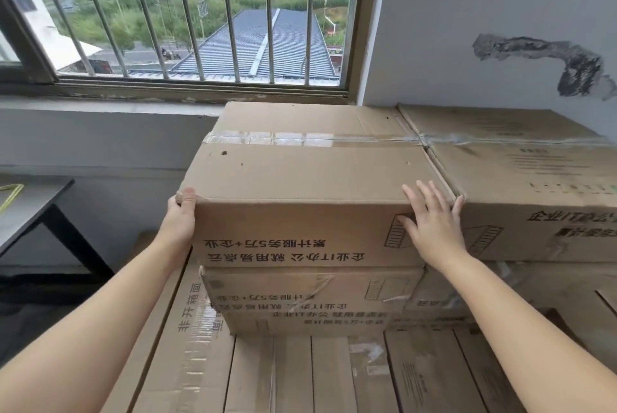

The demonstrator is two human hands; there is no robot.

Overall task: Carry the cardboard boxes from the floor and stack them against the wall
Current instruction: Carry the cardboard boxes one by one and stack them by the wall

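The top cardboard box (300, 179) sits on the stack by the wall under the window (187, 12), its taped lid up and its front print upside down: "企业IT办公 就用易点云" and "累计服务5万+企业". My left hand (180, 215) holds its near left corner, thumb hooked over the top edge. My right hand (434, 222) lies flat on the front right corner, fingers spread and straight. The box below (310, 289) carries the same inverted lines. A neighbouring box (534, 185) touches it on the right. A flat carton (187, 329) at lower left reads "非开箱面". A dark table (33, 209) stands to the left.
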